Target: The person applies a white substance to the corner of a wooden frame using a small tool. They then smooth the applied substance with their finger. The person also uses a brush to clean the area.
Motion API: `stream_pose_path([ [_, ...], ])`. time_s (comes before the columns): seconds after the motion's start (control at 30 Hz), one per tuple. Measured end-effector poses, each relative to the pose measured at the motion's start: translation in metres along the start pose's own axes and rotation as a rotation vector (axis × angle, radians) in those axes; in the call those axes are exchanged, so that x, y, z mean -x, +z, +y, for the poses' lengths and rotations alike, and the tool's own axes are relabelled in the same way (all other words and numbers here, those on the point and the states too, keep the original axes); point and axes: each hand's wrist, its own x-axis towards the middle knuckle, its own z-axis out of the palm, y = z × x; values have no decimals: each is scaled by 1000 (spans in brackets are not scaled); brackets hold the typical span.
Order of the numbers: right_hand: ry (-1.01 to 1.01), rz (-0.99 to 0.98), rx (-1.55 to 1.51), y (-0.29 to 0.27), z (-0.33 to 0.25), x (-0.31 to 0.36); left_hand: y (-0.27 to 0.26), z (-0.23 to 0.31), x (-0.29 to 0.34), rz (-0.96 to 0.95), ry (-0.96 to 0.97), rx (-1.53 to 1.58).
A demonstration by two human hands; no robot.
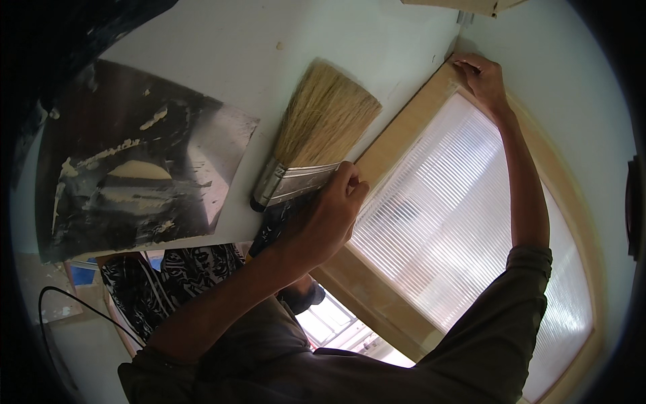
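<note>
A wooden frame [387, 151] surrounds a ribbed translucent pane [431, 209]. My right hand [483, 84] is at the frame's upper corner, fingertips pinched together against the wood; whatever is between them is too small to make out. My left hand [334, 209] is closed beside the frame's left edge, its fingers curled together, and what they hold, if anything, is hidden. Just left of it, a wide flat brush [330, 111] with pale bristles and a metal band lies on a white surface [229, 47]. Its handle is partly hidden behind my left hand and forearm.
A dark, flat sheet [141, 161] smeared with beige paste lies at the left on the white surface. A black cable [81, 296] curves at the lower left. A pale wall [558, 87] borders the frame at the right. Black-and-white patterned cloth [202, 269] shows below the sheet.
</note>
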Motion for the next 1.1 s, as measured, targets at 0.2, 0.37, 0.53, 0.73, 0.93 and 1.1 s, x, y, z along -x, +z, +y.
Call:
stream_pose_path([
  [0.2,-155,-44,20,0,4,-1,-13,15,-9,-13,124,-146],
  [0.37,-156,-53,25,2,4,-3,-17,20,-10,-36,107,-152],
  [0.53,-71,-66,52,1,-6,-4,-5,5,-3,-19,25,-28],
  [0.73,138,-22,-239,8,7,1,-12,14,-7,-23,95,-122],
  [0.93,-72,-24,-9,6,1,1,-8,9,-4,-33,12,-35],
  [1.1,-219,-105,64,5,-4,-2,-11,12,-5,-19,103,-88],
])
